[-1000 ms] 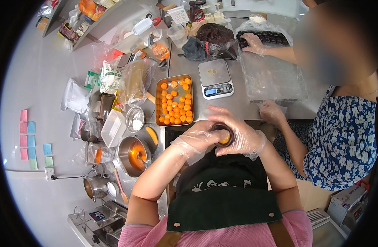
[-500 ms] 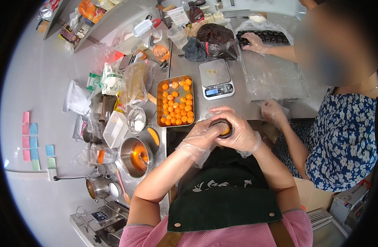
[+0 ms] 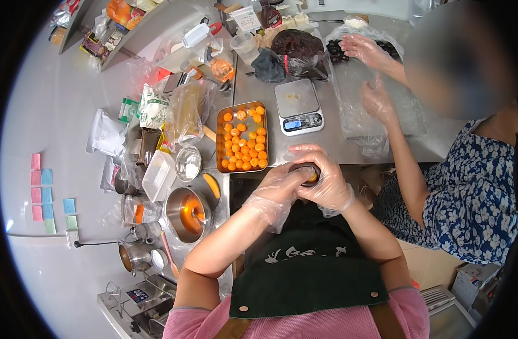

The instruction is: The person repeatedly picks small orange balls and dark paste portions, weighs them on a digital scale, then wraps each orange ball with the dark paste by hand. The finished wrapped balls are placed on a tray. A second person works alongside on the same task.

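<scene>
Near the middle, the left hand (image 3: 278, 189) and right hand (image 3: 326, 181) cup one dark ball with a yolk (image 3: 307, 172). Many yolks wait in the tray (image 3: 220, 141).

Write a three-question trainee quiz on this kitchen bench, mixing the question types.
1. True or false: both the left hand and the right hand wear clear plastic gloves.
2. What stands directly to the right of the tray of orange balls?
A. a kitchen scale
B. a blender
C. a frying pan
3. Fill in: the two hands together cup a dark lump with an ______ ball showing in it.

Key
1. True.
2. A: the scale sits on the steel counter right beside the tray.
3. Orange.
</scene>
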Tool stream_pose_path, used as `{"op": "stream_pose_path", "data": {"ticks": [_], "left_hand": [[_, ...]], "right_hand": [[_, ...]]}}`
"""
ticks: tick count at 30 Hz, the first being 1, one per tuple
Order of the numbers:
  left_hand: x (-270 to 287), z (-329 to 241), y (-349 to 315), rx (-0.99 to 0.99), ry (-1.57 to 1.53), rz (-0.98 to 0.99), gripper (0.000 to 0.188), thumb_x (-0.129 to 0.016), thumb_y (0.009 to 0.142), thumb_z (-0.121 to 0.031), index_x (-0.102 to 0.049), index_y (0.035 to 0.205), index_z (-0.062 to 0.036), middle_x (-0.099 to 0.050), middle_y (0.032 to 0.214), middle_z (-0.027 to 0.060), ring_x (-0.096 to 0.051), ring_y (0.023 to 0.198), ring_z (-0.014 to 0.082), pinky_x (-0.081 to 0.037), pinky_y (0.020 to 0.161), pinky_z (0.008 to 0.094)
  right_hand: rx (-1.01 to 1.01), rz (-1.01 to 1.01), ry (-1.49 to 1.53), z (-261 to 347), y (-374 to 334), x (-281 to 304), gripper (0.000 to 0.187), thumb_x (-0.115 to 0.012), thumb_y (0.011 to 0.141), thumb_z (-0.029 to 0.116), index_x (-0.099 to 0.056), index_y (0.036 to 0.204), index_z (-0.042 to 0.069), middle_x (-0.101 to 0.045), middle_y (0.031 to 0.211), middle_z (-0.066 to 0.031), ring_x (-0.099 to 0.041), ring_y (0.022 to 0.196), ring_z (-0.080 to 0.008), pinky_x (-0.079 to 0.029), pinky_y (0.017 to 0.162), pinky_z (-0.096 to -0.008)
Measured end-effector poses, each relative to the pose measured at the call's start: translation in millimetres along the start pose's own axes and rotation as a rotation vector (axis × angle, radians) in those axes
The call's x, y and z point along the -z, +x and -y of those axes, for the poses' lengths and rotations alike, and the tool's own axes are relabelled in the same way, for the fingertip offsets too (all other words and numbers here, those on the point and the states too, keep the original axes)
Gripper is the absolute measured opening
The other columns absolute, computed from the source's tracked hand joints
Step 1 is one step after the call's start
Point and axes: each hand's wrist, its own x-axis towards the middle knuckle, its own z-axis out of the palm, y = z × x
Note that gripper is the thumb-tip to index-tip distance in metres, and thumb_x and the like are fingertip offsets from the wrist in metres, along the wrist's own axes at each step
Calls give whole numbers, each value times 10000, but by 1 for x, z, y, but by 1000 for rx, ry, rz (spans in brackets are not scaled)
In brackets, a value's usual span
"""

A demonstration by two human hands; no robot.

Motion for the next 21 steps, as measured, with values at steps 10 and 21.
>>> {"op": "stream_pose_path", "data": {"ticks": [10, 21], "left_hand": [[11, -6, 5, 8, 132, 26, 320, -581, 821, -108, -558, 1084, 71, -612, 1010, 120, -594, 929, 179, -478, 800, 290], [24, -9, 9, 83, 87, 7, 266, -576, 807, -40, -569, 1052, 64, -613, 968, 100, -601, 883, 169, -479, 801, 287]], "right_hand": [[46, 95, 73, 8, 13, 4, 489, -749, 604, 11, -581, 1063, 23, -530, 1262, -168, -525, 1150, -285, -432, 959, -366], [49, 82, 44, 0, 13, -3, 471, -760, 610, 3, -555, 1033, 26, -558, 1190, -174, -568, 1082, -296, -464, 909, -370]]}}
